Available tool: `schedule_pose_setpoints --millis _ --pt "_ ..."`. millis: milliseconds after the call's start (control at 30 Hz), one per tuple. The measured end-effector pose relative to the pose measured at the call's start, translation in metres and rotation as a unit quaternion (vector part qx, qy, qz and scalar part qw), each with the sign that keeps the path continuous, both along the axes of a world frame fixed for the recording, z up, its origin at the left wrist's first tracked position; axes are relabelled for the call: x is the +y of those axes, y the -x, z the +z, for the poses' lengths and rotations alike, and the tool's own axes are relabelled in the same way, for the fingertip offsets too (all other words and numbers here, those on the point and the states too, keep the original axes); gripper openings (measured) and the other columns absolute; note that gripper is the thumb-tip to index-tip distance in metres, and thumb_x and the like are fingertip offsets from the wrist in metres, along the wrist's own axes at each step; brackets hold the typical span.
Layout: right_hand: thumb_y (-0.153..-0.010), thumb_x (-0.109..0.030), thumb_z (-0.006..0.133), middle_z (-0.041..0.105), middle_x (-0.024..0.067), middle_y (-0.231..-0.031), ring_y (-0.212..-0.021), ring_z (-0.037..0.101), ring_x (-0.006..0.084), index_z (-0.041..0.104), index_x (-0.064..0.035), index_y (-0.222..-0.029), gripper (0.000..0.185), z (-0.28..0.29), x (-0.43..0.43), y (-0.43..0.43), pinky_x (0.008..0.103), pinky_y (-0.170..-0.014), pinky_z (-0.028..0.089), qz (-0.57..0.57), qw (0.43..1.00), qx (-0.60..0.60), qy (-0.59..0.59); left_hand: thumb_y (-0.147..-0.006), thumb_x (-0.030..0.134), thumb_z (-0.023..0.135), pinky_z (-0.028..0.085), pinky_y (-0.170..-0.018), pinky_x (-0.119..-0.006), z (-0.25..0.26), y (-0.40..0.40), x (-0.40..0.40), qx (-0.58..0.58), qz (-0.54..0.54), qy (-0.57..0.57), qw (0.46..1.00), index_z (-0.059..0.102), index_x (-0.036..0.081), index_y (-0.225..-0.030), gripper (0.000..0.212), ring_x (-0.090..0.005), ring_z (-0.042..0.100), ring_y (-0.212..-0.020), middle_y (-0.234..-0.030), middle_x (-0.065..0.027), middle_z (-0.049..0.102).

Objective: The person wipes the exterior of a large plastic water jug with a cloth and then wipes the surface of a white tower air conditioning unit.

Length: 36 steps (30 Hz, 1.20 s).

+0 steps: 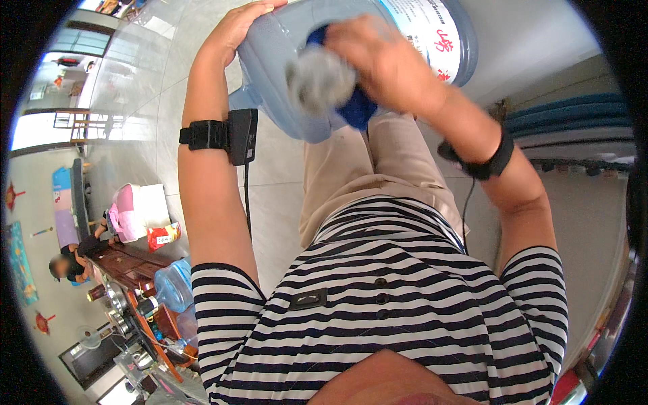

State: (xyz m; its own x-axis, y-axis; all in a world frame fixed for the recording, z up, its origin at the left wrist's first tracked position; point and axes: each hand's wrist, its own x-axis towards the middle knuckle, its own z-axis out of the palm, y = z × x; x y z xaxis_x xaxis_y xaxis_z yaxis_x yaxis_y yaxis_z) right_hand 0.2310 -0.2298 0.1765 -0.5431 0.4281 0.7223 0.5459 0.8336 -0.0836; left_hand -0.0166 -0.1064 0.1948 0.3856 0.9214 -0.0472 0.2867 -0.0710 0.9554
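Note:
A large blue-tinted plastic water jug [271, 63] is before me, turned on its side, with its neck towards the left. Its white label [422, 30] bears red and dark writing. My left hand [242, 23] lies against the jug's upper left side, its fingertips partly cut off by the picture's rim. Over the near side of the jug, my right hand [382, 58] grips a soft, cloth-like item [324, 78], dark blue and greyish-white. Motion blurs both hand and item, so its exact kind cannot be told.
Pale floor tiles [273, 202] surround my legs. To the left are a dark wooden table [134, 263], another blue water jug [174, 283], a red snack bag [163, 236] and a seated person [76, 258]. Folded blue fabric [567, 119] is at right. Cables hang from both wrist straps.

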Motion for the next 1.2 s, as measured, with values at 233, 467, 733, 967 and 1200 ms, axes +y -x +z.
schedule_pose_setpoints --millis 233,467,733,967,1200 --pt "-0.069 -0.005 0.057 0.06 0.0204 -0.086 -0.086 0.056 0.0397 0.059 -0.0005 -0.081 0.013 0.041 0.059 -0.009 0.045 -0.079 0.046 -0.102 0.991 -0.004 0.081 -0.088 0.021 0.052 0.044 -0.088 -0.029 0.0 -0.004 -0.012 0.021 0.045 -0.024 0.998 0.062 -0.004 -0.112 0.035 -0.0188 0.059 -0.097 -0.107 -0.0114 0.065" --pt "-0.066 -0.005 0.059 0.058 0.011 -0.105 -0.093 0.057 0.0303 0.06 -0.0041 -0.098 0.031 -0.009 -0.016 -0.005 0.0361 -0.079 0.049 -0.03 0.999 -0.016 -0.043 -0.087 0.025 0.054 0.044 -0.088 -0.029 -0.003 0.007 0.003 -0.039 -0.019 -0.016 0.999 0.064 -0.004 -0.109 0.037 -0.0187 0.059 -0.095 -0.105 -0.0101 0.065" --pt "-0.062 0.006 0.063 0.058 0.0141 -0.101 -0.095 0.057 0.0335 0.058 -0.0028 -0.102 0.042 -0.083 -0.057 -0.052 0.0373 -0.083 0.048 0.008 0.977 -0.009 0.212 -0.088 0.027 0.055 0.047 -0.079 -0.029 -0.008 0.016 0.018 -0.053 0.05 0.042 0.996 0.065 0.001 -0.104 0.033 -0.0172 0.06 -0.087 -0.098 -0.0069 0.066" --pt "-0.074 0.003 0.066 0.061 0.0079 -0.105 -0.103 0.056 0.0147 0.059 -0.004 -0.106 0.034 0.014 -0.027 -0.073 0.0292 -0.086 0.046 -0.071 0.946 0.224 0.222 -0.089 0.034 0.048 0.045 -0.089 -0.029 -0.005 0.003 0.007 0.0 0.049 0.038 0.998 0.064 0.01 -0.118 0.041 -0.0169 0.058 -0.102 -0.114 -0.0061 0.063" --pt "-0.08 -0.007 0.061 0.063 0.0189 -0.09 -0.085 0.062 0.0269 0.056 -0.0003 -0.1 0.022 0.027 0.022 -0.038 0.0358 -0.075 0.05 -0.143 0.946 0.289 0.029 -0.086 0.033 0.052 0.043 -0.091 -0.028 -0.013 0.012 0.015 0.018 -0.014 -0.022 0.999 0.065 0.008 -0.116 0.041 -0.018 0.057 -0.105 -0.117 -0.0073 0.063"
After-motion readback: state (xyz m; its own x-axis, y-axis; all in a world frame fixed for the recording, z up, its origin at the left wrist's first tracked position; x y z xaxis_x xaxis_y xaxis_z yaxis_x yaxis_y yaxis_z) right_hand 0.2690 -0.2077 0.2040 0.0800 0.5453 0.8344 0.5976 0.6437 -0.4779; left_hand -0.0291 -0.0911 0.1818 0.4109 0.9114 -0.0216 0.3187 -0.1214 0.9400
